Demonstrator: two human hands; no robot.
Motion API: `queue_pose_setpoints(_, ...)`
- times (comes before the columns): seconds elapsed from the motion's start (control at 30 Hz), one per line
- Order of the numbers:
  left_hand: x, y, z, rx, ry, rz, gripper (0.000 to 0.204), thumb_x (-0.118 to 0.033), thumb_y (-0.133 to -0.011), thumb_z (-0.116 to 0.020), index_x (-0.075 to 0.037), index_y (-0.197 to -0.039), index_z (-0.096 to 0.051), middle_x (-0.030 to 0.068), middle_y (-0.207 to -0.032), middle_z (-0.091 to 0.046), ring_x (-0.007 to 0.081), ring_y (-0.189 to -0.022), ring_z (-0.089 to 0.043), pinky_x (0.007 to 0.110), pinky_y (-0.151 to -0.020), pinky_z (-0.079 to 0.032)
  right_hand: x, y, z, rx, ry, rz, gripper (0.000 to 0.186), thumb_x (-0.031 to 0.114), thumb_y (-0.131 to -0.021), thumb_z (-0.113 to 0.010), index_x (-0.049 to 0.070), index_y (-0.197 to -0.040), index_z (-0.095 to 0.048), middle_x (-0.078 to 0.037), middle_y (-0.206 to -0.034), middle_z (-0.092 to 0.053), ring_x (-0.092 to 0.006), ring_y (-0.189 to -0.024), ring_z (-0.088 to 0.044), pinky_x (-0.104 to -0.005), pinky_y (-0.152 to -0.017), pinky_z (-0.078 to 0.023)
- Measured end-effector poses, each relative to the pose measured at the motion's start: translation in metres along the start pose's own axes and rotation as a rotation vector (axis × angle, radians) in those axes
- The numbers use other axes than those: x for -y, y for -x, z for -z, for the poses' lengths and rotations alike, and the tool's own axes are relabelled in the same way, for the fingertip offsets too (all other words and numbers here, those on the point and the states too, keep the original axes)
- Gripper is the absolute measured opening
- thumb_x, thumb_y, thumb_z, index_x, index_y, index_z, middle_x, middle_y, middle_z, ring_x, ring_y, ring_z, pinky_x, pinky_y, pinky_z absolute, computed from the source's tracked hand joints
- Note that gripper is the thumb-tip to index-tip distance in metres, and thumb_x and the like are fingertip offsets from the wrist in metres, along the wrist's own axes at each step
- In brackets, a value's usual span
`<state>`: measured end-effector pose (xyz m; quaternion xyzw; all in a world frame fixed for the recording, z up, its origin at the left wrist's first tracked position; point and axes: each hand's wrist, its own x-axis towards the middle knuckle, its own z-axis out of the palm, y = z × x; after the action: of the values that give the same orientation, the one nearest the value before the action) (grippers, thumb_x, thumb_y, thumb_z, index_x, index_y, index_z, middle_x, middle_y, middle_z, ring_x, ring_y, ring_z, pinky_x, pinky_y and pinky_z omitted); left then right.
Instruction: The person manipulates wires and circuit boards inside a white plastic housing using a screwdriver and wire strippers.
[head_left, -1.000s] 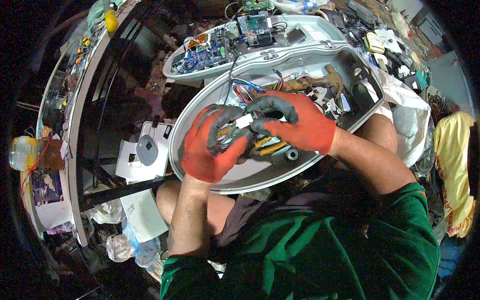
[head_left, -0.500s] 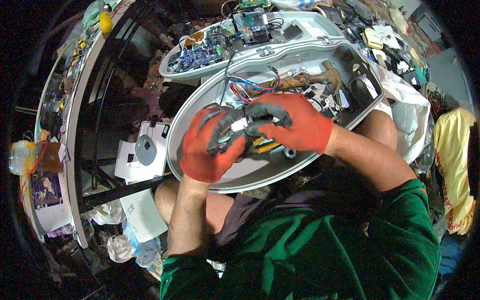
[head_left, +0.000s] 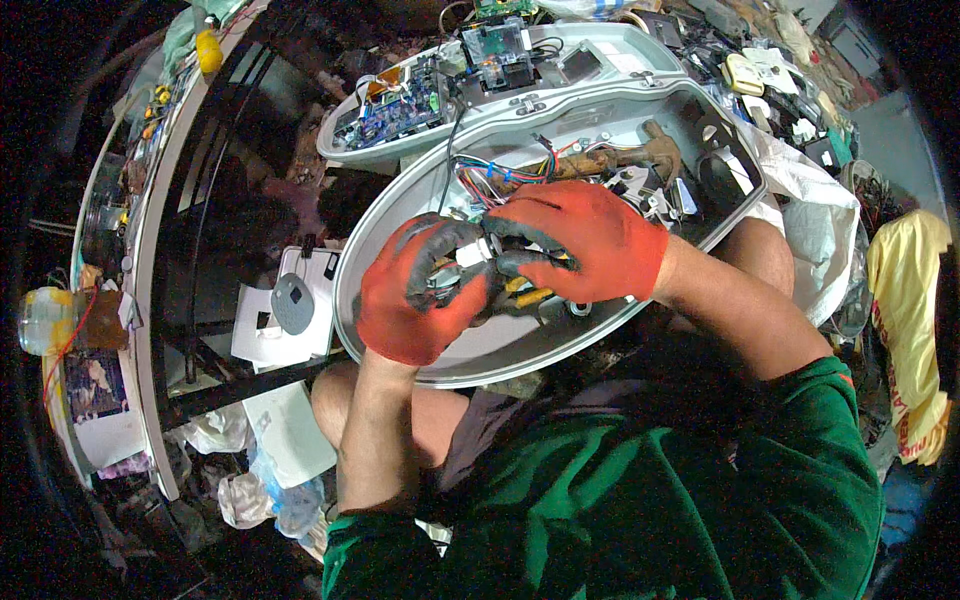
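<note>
Both my hands wear red-orange gloves with dark grey fingers, and they meet over a grey plastic shell (head_left: 376, 245). My left hand (head_left: 405, 300) is closed around a small white and silvery part (head_left: 474, 252), whose exact kind I cannot make out. The fingers of my right hand (head_left: 605, 240) pinch the dark end of the same part. Below the right fingers, a yellow-handled tool (head_left: 533, 297) lies in the shell, partly hidden. Colored wires (head_left: 490, 175) and a hammer (head_left: 660, 150) rest behind my hands, among small metal and plastic pieces.
The shell's hinged other half (head_left: 640, 62) lies opened beyond it, carrying a blue circuit board (head_left: 395, 110). Electronic scrap is heaped at the back right. A white sack (head_left: 815, 240) and a yellow sack (head_left: 900, 330) are at the right. White panels (head_left: 262, 330) lie left.
The hands stay together over the shell. The right hand has shifted slightly upward, and the white part has turned a little between the fingers.
</note>
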<state>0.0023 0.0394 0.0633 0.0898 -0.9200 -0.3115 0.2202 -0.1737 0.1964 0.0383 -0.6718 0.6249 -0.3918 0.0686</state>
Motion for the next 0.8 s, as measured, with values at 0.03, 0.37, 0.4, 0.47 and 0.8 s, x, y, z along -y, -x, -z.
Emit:
queue_pose_setpoints(0.03,0.002,0.000,-0.001,-0.009,-0.029,-0.047,0.046,-0.018,-0.064,-0.081,-0.002,-0.105,-0.066,0.0177,-0.101,-0.066,0.0357,-0.094,-0.065,0.041,-0.081,-0.054,0.000,0.000,0.001,0.032,0.056,0.028,0.045,0.030,-0.081,-0.065,0.005,-0.118,-0.055,-0.018,-0.110,-0.060,-0.0405,-0.094,-0.061,-0.0468,-0.079,-0.051)
queue_pose_setpoints(0.37,0.007,0.003,-0.001,0.016,-0.067,-0.156,0.048,-0.018,-0.065,-0.081,-0.001,-0.107,-0.065,0.0199,-0.106,-0.064,0.0363,-0.095,-0.065,0.041,-0.081,-0.054,0.002,-0.001,-0.005,0.204,-0.486,-0.299,0.039,0.029,-0.080,-0.067,0.002,-0.107,-0.059,-0.019,-0.096,-0.063,-0.0397,-0.091,-0.061,-0.0457,-0.074,-0.050)
queue_pose_setpoints(0.4,0.009,0.003,-0.001,0.013,-0.079,-0.156,0.048,-0.018,-0.064,-0.081,0.000,-0.107,-0.065,0.0200,-0.106,-0.064,0.0362,-0.095,-0.065,0.041,-0.081,-0.054,0.003,-0.003,-0.001,0.222,-0.420,-0.284,0.041,0.027,-0.080,-0.067,0.001,-0.110,-0.058,-0.019,-0.097,-0.063,-0.0399,-0.090,-0.061,-0.0452,-0.076,-0.050)
queue_pose_setpoints(0.47,0.012,0.005,-0.001,0.024,-0.049,-0.123,0.049,-0.018,-0.064,-0.081,0.001,-0.107,-0.065,0.0204,-0.106,-0.064,0.0363,-0.096,-0.064,0.041,-0.082,-0.054,0.005,-0.003,-0.001,0.129,-0.235,-0.168,0.040,0.028,-0.080,-0.067,0.002,-0.109,-0.058,-0.019,-0.095,-0.063,-0.0399,-0.087,-0.061,-0.0455,-0.076,-0.050)
queue_pose_setpoints(0.8,0.004,0.000,-0.003,0.001,-0.110,-0.237,0.049,-0.017,-0.061,-0.081,-0.001,-0.105,-0.065,0.0187,-0.104,-0.064,0.0389,-0.097,-0.061,0.045,-0.088,-0.050,0.005,0.000,-0.006,0.204,-0.328,-0.287,0.042,0.027,-0.080,-0.068,0.002,-0.112,-0.057,-0.019,-0.097,-0.062,-0.0400,-0.091,-0.060,-0.0450,-0.077,-0.050)
